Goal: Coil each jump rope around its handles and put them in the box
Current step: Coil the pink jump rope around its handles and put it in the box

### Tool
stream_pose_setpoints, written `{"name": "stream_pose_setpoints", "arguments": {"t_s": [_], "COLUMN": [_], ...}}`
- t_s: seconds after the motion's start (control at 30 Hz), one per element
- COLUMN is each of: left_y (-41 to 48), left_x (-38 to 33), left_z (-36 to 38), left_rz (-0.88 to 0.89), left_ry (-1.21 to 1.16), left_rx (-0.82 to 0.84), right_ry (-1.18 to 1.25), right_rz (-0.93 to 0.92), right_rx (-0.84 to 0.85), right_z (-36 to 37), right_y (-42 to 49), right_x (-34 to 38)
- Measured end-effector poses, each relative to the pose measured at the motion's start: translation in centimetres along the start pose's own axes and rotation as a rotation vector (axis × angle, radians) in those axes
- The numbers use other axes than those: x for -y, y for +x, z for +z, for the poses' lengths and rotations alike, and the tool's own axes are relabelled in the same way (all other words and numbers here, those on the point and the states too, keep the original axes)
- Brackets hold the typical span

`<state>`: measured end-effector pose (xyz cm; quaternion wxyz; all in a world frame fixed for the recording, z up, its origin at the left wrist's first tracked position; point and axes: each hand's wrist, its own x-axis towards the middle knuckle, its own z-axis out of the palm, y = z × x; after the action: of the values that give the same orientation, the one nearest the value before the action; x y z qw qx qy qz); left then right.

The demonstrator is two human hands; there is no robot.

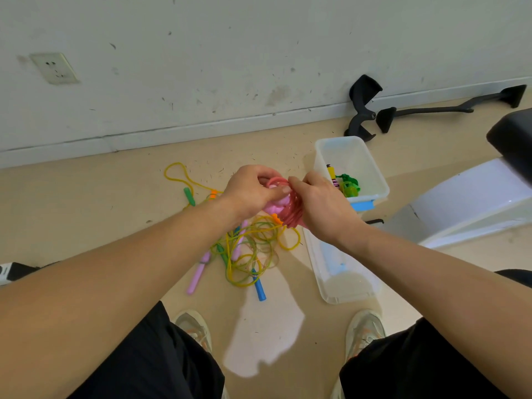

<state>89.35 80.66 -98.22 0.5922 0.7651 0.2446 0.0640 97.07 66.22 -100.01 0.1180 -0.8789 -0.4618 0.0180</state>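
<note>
A tangle of yellow and green jump ropes [247,254] lies on the floor left of the clear plastic box [338,139]. Above it, just left of the box, the left hand [253,191] curls its grip round the pink handles [275,208], and the right hand [319,208] pinches the coiled pink plastic jump rope [292,211]. As I judge it, each turn should sit snug against the last, with the loose end tucked under before the bundle goes right into the box.

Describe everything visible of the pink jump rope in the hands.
The pink jump rope is a glossy, plastic-looking cord, wound in many tight loops around its pale pink handles. It is held above the loose ropes on the floor. The left hand grips the handle side; the right hand pinches the coils.
</note>
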Motion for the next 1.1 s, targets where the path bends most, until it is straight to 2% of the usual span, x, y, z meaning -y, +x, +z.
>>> {"name": "stream_pose_setpoints", "arguments": {"t_s": [0.1,0.2,0.27,0.33,0.43,0.53,0.7,0.9,1.1], "left_y": [0.3,0.5,0.4,0.4,0.4,0.5,0.8,1.2,1.1], "left_x": [0.7,0.9,0.9,1.0,1.1,1.1,1.0,1.1,1.0], "left_z": [0.2,0.3,0.4,0.5,0.5,0.7,0.7,0.1,0.0], "left_rz": [0.066,0.072,0.100,0.113,0.102,0.079,-0.018,-0.169,-0.339], "left_ry": [0.154,0.192,0.206,0.210,0.172,0.086,-0.056,-0.131,-0.197], "left_rx": [-0.116,-0.148,-0.158,-0.171,-0.205,-0.195,-0.184,-0.184,-0.085], "right_ry": [0.054,0.170,0.250,0.363,0.618,0.763,0.768,0.623,0.602], "right_rz": [-0.044,-0.090,-0.058,0.043,0.309,0.381,0.366,0.190,0.128], "right_rx": [0.065,0.066,0.045,-0.004,-0.125,-0.111,-0.100,-0.120,-0.077], "right_z": [-0.1,-0.3,-0.3,-0.3,-0.9,-1.3,-1.3,-1.2,-2.0], "right_y": [0.3,0.4,0.6,0.6,0.8,1.0,1.2,1.2,1.1], "right_x": [-0.2,-0.5,-0.6,-0.4,-0.5,-1.1,-1.5,-1.6,-0.9]}}
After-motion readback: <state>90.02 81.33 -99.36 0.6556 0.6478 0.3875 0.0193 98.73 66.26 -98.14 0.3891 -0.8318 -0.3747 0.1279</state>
